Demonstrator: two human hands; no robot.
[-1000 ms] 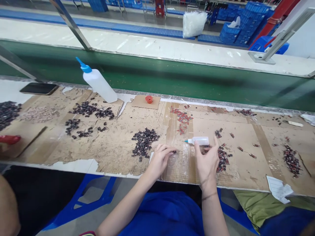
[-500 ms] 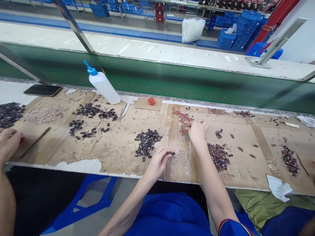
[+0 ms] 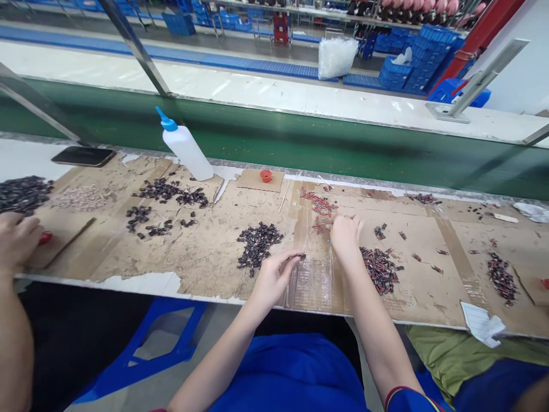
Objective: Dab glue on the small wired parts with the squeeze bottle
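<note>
My left hand (image 3: 274,274) pinches a small black part (image 3: 302,257) between thumb and fingertips, above the cardboard. Just left of it lies a pile of small black parts (image 3: 259,243). My right hand (image 3: 345,233) is bent down at the edge of some small red parts (image 3: 318,203), its fingers drawn together. Whatever its fingertips hold, if anything, is hidden behind the hand. A heap of joined red-and-black pieces (image 3: 380,272) lies beside my right forearm.
A white squeeze bottle (image 3: 189,151) with a blue nozzle stands behind, near a red cup (image 3: 266,175) and a thin stick (image 3: 283,196). At the far left are a phone (image 3: 83,156) and a co-worker's hand (image 3: 17,240). Another pile of pieces (image 3: 501,277) lies far right.
My left hand has risen slightly, still pinching the black part. My right hand stays by the red parts and has shifted slightly. The view has moved a little.
</note>
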